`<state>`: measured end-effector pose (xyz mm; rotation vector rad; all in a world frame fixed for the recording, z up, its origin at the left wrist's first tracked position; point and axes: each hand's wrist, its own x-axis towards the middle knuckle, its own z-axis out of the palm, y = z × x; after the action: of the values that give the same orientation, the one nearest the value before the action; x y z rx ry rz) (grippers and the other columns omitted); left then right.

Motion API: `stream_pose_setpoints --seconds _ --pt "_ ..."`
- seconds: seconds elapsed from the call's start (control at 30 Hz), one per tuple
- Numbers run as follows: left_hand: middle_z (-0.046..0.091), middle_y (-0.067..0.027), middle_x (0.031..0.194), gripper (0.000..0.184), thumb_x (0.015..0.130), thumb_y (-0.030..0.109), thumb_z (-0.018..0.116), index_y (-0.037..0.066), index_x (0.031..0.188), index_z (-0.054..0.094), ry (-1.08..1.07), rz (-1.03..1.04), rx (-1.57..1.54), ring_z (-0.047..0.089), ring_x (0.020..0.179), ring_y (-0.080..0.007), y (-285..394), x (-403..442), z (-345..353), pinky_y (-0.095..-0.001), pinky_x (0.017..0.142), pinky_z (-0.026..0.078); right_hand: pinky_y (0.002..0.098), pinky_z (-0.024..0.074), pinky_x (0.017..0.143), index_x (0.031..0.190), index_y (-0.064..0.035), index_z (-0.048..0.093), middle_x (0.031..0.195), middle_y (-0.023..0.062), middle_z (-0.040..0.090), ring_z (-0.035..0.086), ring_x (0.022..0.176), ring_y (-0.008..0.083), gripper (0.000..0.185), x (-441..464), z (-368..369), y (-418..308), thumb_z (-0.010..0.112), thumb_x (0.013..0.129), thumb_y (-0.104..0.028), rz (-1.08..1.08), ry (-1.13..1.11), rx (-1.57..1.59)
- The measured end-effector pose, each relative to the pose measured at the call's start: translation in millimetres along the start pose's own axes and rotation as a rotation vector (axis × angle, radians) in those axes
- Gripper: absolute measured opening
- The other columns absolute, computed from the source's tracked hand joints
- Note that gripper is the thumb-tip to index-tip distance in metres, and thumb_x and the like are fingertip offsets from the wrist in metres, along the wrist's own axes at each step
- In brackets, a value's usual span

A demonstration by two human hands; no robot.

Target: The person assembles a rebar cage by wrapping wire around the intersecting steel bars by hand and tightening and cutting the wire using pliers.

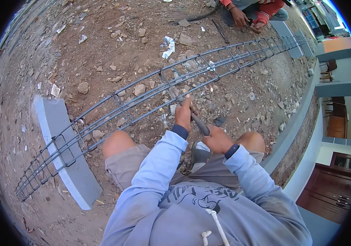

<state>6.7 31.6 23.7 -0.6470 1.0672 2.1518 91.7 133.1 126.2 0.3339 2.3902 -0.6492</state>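
A long steel rebar cage [120, 108] runs diagonally across the ground in front of me, made of lengthwise bars tied through square stirrups. My right hand [217, 139] is wrapped around the near end of a dark bar-like tool [200, 124]. Further up the same tool, my left hand [183, 115] grips it close to the cage's near bar, with its fingers partly hidden. The tool's far end meets the cage near a stirrup; its exact kind is unclear.
A grey block [66, 151] supports the cage's left end, and another grey slab [288, 39] lies under its far end. A co-worker in red sleeves [269, 12] crouches beyond the cage. Rubble and paper scraps [168, 47] litter the dirt. A low wall [292, 127] runs along the right.
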Motion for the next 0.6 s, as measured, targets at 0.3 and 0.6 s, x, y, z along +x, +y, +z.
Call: stream_pose_setpoints --seconds 0.3,0.6 --pt "0.063 -0.0083 0.09 0.04 0.092 0.039 0.047 0.004 0.11 0.055 -0.346 -0.202 -0.327 0.063 0.086 -0.0202 -3.9 -15.5 -7.6 -0.0346 0.073 0.054 0.0357 0.0525 0.052 0.103 0.0051 0.056 0.077 0.016 0.063 0.064 0.059 0.0252 0.04 7.1 -10.3 28.1 0.053 0.087 -0.032 0.231 -0.624 1.329" --pt "0.058 -0.0061 0.075 0.023 0.093 0.029 0.047 0.006 0.094 0.052 -0.153 -0.129 -0.47 0.062 0.072 -0.0215 -20.0 6.8 8.1 -0.0379 0.069 0.056 0.0417 0.0476 0.08 0.126 0.0058 0.038 0.103 0.0206 0.055 0.055 0.099 0.0356 0.082 -36.1 -11.1 -19.2 0.071 0.067 -0.041 -0.064 0.383 -0.406"
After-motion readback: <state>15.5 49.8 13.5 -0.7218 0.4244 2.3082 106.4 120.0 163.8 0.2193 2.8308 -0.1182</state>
